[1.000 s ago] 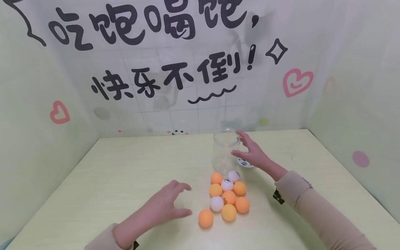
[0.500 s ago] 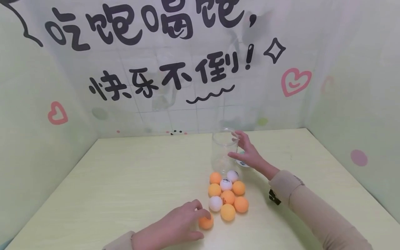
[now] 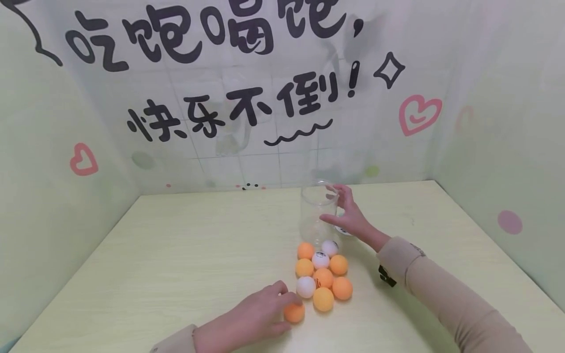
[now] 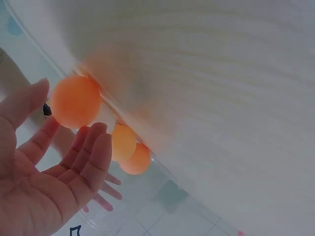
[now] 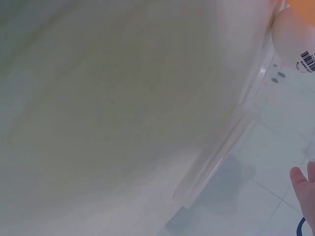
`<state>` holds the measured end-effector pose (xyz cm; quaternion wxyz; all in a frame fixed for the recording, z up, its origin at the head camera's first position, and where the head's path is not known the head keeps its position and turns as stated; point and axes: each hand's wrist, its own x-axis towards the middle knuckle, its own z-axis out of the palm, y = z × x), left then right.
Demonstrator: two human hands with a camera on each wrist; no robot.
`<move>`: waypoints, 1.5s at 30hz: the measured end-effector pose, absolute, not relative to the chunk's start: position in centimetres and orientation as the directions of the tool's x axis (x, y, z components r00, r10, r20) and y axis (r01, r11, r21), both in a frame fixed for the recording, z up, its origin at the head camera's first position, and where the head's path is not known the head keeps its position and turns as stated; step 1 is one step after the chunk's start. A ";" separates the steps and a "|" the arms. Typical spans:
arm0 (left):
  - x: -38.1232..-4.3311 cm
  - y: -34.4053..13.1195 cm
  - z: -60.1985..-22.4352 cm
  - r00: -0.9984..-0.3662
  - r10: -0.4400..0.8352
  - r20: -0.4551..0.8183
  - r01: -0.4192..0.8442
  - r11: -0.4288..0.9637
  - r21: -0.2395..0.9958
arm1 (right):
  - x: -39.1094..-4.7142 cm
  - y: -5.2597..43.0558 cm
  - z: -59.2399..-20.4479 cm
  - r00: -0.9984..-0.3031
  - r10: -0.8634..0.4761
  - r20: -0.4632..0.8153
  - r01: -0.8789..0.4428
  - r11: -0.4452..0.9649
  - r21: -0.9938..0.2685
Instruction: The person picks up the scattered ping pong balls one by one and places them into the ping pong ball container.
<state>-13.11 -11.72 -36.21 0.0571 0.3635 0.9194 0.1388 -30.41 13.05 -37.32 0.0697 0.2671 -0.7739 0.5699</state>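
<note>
In the head view, my left hand (image 3: 253, 314) pinches an orange ping-pong ball (image 3: 295, 315) at the near end of a group of balls. The left wrist view shows this ball (image 4: 75, 102) between the thumb and curled fingers. My right hand (image 3: 355, 218) holds a clear, open-topped cylindrical jar (image 3: 310, 213) from its right side, thumb across the front and fingers at the rim. The jar stands upright, with no balls visible inside. Between it and my left hand lie several orange balls (image 3: 323, 299) and white balls (image 3: 306, 287), close together.
A white patterned disc (image 3: 343, 231) lies behind the right hand, partly hidden. The pale wooden table (image 3: 190, 245) ends at a back wall (image 3: 247, 169) with printed lettering. Side walls (image 3: 499, 162) enclose it left and right.
My left hand has moved right and toward me onto the nearest orange ball, closing its fingers around it. My right hand has settled closer around the jar; the other balls stay put.
</note>
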 end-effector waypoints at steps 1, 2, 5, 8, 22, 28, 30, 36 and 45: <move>-13.2 -11.7 -36.3 -0.725 0.689 0.008 0.661 0.693 0.288 | -30.4 13.1 -37.3 -0.848 -0.330 0.415 -0.496 0.216 -0.841; -13.3 -11.7 -36.4 -0.722 0.692 0.013 0.666 0.689 0.285 | -30.4 13.1 -37.3 -0.847 -0.328 0.419 -0.501 0.225 -0.836; -13.4 -11.8 -36.6 -0.715 0.699 0.000 0.666 0.681 0.304 | -30.5 13.1 -37.4 -0.839 -0.323 0.437 -0.518 0.229 -0.824; -13.3 -12.1 -36.8 -0.710 0.704 -0.027 0.656 0.674 0.340 | -30.7 13.1 -37.6 -0.833 -0.321 0.450 -0.529 0.222 -0.819; -15.9 -12.7 -32.8 -0.755 0.643 -0.129 0.441 0.643 0.627 | -30.4 13.0 -37.0 -0.837 -0.317 0.446 -0.519 0.202 -0.831; -18.6 -13.2 -31.2 -0.815 0.573 -0.088 0.350 0.607 0.713 | -29.0 12.6 -35.4 -0.823 -0.328 0.464 -0.540 0.194 -0.819; -19.4 -13.5 -30.7 -0.850 0.520 -0.079 0.295 0.596 0.747 | -28.9 12.6 -35.2 -0.826 -0.327 0.459 -0.534 0.194 -0.823; -21.3 -13.6 -29.2 -0.917 0.398 -0.025 0.216 0.547 0.809 | -28.8 12.5 -35.2 -0.824 -0.325 0.465 -0.541 0.207 -0.815; -22.7 -12.6 -27.9 -0.947 0.319 0.047 0.210 0.499 0.841 | -28.9 12.6 -35.3 -0.808 -0.325 0.491 -0.568 0.212 -0.795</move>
